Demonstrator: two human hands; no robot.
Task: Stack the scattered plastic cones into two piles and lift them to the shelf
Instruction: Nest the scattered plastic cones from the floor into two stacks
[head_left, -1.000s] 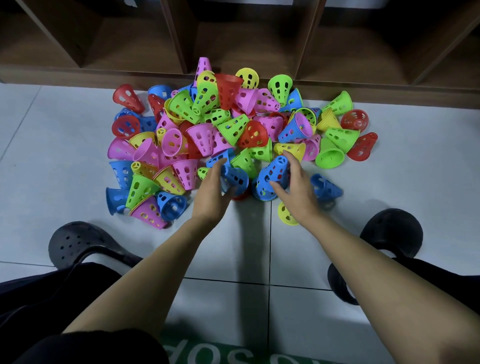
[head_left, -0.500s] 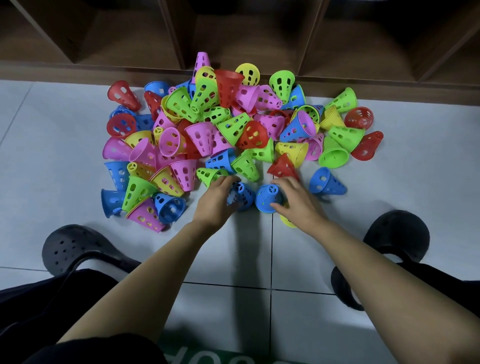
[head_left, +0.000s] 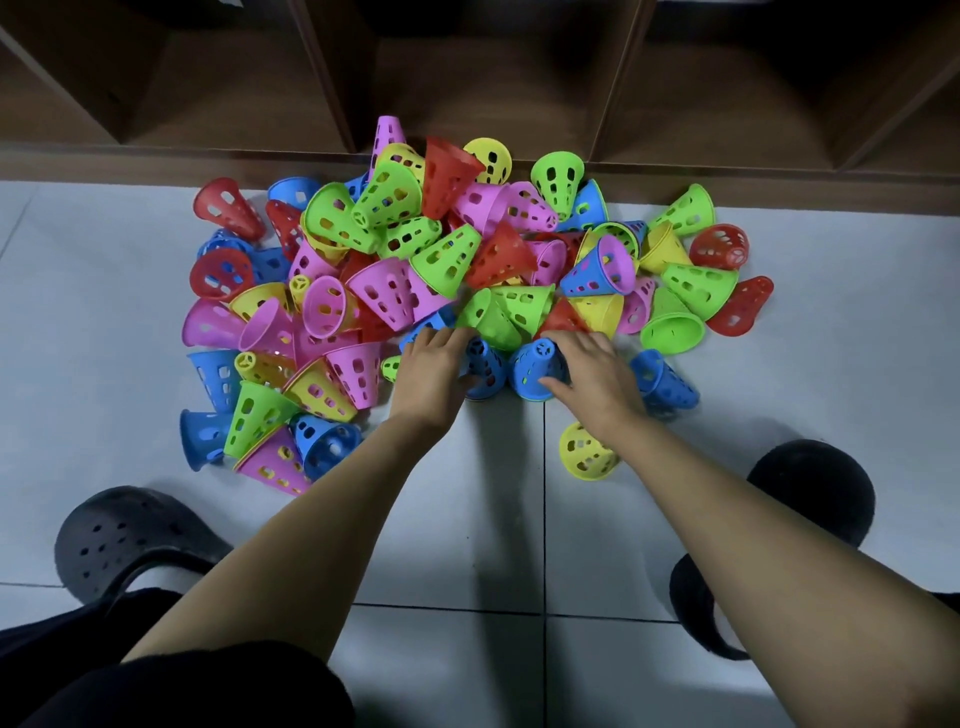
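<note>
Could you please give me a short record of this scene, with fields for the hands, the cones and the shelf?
Setting: tiled floor in front of a wooden shelf
Heap: cone heap, perforated cones in red, pink, green, yellow and blue, jumbled on the floor
Hands: left hand grips the left blue cone; right hand grips the right blue cone
Held cones: both upright, narrow end up, side by side
Loose nearby: yellow cone by the right wrist
Progress: no cones on the shelf yet
</note>
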